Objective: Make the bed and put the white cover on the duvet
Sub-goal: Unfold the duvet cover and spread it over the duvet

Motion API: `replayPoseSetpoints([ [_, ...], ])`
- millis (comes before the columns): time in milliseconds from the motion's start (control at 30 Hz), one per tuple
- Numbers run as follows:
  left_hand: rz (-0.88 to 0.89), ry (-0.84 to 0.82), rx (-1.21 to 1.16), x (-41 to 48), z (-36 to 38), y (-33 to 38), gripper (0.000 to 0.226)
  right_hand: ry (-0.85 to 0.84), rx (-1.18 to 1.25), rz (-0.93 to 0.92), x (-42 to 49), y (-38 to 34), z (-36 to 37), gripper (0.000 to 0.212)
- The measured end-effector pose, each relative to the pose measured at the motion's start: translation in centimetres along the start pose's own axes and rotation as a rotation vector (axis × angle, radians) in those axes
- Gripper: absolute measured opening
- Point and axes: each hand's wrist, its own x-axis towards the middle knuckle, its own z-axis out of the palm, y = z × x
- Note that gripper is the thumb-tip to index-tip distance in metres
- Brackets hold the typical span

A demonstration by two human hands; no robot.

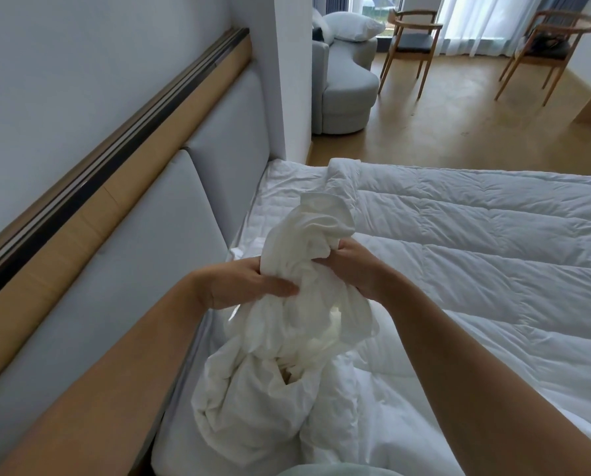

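Observation:
A bunched white cover hangs in front of me above the head end of the bed. My left hand grips its left side with fingers curled into the cloth. My right hand grips the right side, a little higher. The cover's lower part piles on the mattress near the headboard. A white quilted duvet lies spread across the bed to the right, its far corner folded over.
A padded grey headboard with a wooden ledge runs along the left. Beyond the bed are a wooden floor, a grey armchair holding a pillow, and two wooden chairs by curtained windows.

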Motion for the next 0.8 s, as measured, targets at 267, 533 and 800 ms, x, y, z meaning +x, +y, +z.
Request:
replayPoseSetpoints([
  [267, 0.155, 0.175, -0.037, 0.2, 0.1, 1.1, 0.021, -0.374, -0.139, 0.137, -1.0, -1.0, -0.3, 0.042],
  [533, 0.010, -0.013, -0.114, -0.8, -1.8, 0.1, 0.039, -0.123, 0.140, 0.110, -0.7, 0.1, 0.4, 0.013],
  [800, 0.002, -0.056, 0.183, -0.7, -0.8, -0.6, 0.061, 0.025, 0.007, 0.029, -0.2, -0.8, 1.8, 0.017],
])
